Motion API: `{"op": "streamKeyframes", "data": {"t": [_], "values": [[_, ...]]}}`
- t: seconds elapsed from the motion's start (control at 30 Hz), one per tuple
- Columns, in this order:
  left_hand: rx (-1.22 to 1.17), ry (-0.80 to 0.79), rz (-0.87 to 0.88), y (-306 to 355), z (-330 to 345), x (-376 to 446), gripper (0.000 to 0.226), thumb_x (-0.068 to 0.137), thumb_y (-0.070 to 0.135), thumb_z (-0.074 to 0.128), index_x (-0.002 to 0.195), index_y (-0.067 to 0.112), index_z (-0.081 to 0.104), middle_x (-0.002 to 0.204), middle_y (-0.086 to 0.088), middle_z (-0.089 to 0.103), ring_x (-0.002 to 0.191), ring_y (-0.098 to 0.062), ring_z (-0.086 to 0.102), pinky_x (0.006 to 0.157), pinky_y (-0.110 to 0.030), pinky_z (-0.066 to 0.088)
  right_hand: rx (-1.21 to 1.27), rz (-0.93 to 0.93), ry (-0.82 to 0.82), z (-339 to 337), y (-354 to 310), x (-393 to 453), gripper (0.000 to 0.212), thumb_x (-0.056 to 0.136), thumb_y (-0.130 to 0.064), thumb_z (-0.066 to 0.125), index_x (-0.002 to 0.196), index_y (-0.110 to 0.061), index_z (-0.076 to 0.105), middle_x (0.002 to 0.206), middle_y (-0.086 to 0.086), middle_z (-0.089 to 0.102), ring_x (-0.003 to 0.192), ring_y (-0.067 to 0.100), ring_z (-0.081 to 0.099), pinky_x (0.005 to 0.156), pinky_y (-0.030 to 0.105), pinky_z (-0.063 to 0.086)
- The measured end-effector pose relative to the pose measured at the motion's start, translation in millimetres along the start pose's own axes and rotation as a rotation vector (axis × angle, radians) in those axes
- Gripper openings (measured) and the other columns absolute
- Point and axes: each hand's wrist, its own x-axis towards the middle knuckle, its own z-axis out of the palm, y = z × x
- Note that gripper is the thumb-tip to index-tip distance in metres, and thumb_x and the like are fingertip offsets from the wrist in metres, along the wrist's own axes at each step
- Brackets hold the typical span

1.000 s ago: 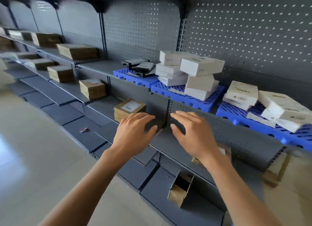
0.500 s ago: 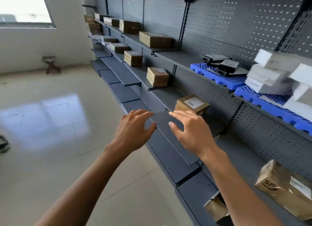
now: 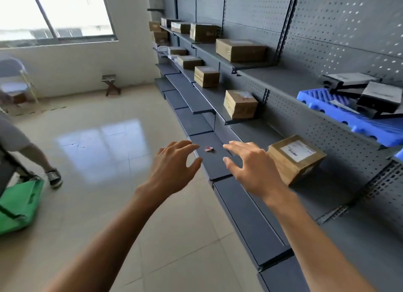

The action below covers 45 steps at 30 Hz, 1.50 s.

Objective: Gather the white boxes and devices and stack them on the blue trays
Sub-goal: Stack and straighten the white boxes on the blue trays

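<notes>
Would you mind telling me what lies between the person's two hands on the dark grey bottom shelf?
In the head view, a small red-and-white scrap lies on the dark grey shelf between the left hand and right hand.

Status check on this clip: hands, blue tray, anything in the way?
Left hand open, right hand open, both empty. Blue tray on shelf at right, dark devices on it. No white boxes in view. Nothing blocking.

Grey shelving (image 3: pixel 283 80) ran along wall on my right. I saw brown cartons (image 3: pixel 239 104) spaced along its tiers, blue tray (image 3: pixel 322 105) on upper tier carrying dark devices (image 3: pixel 380 97), small red scrap (image 3: pixel 209 148) on bottom tier.
</notes>
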Motion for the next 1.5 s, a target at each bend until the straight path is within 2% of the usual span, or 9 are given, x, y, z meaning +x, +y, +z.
{"op": "streamKeyframes", "data": {"t": [0.13, 0.33, 0.53, 0.8, 1.13, 1.5], "values": [[0.01, 0.002, -0.044, -10.9, 10.8, 36.5, 0.044, 0.099, 0.047, 0.056, 0.139, 0.029, 0.059, 0.142, 0.008, 0.059, 0.131, -0.019, 0.053, 0.103, -0.043, 0.043, 0.023, -0.012, -0.031, 13.5, 25.0, 42.2, 0.04, 0.098, -0.034, 0.06, 0.136, -0.024, 0.062, 0.139, -0.005, 0.062, 0.129, 0.018, 0.053, 0.105, 0.04, 0.043], [0.007, -0.019, -0.092, -30.5, 30.0, 68.1, 0.047, 0.099, 0.045, 0.057, 0.142, 0.027, 0.057, 0.145, 0.007, 0.057, 0.132, -0.019, 0.051, 0.102, -0.044, 0.046, 0.06, -0.043, -0.108, 39.9, 49.3, 91.8, 0.041, 0.097, -0.03, 0.063, 0.138, -0.023, 0.06, 0.14, -0.003, 0.061, 0.131, 0.021, 0.052, 0.108, 0.049, 0.042], [0.012, -0.029, -0.156, -65.7, 48.0, 103.1, 0.049, 0.099, 0.047, 0.055, 0.144, 0.028, 0.053, 0.147, 0.008, 0.055, 0.135, -0.018, 0.049, 0.104, -0.042, 0.043, 0.073, -0.069, -0.168, 74.2, 54.7, 140.7, 0.04, 0.098, -0.033, 0.062, 0.136, -0.025, 0.061, 0.138, -0.005, 0.062, 0.129, 0.019, 0.053, 0.105, 0.046, 0.046], [-0.006, -0.04, -0.225, -154.3, 69.1, 165.4, 0.05, 0.099, 0.048, 0.055, 0.144, 0.028, 0.054, 0.147, 0.009, 0.054, 0.136, -0.017, 0.047, 0.103, -0.041, 0.043, 0.041, -0.103, -0.227, 141.5, 41.2, 238.0, 0.04, 0.096, -0.03, 0.063, 0.135, -0.023, 0.062, 0.137, -0.005, 0.063, 0.126, 0.021, 0.056, 0.103, 0.047, 0.046], [0.003, -0.024, -0.207, -288.8, 54.8, 298.9, 0.05, 0.1, 0.046, 0.053, 0.145, 0.025, 0.053, 0.148, 0.006, 0.054, 0.135, -0.02, 0.048, 0.102, -0.042, 0.041, 0.017, -0.102, -0.222, 218.1, -1.4, 401.8, 0.039, 0.098, -0.029, 0.061, 0.136, -0.02, 0.062, 0.136, -0.002, 0.064, 0.127, 0.023, 0.055, 0.105, 0.048, 0.045], [0.035, -0.03, -0.321, -403.3, 59.2, 386.4, 0.049, 0.1, 0.046, 0.054, 0.144, 0.025, 0.054, 0.147, 0.006, 0.055, 0.135, -0.021, 0.048, 0.104, -0.043, 0.039, 0.021, -0.155, -0.287, 297.1, -27.7, 537.5, 0.043, 0.097, -0.03, 0.06, 0.14, -0.023, 0.057, 0.136, -0.001, 0.064, 0.126, 0.023, 0.054, 0.105, 0.045, 0.044]]}}
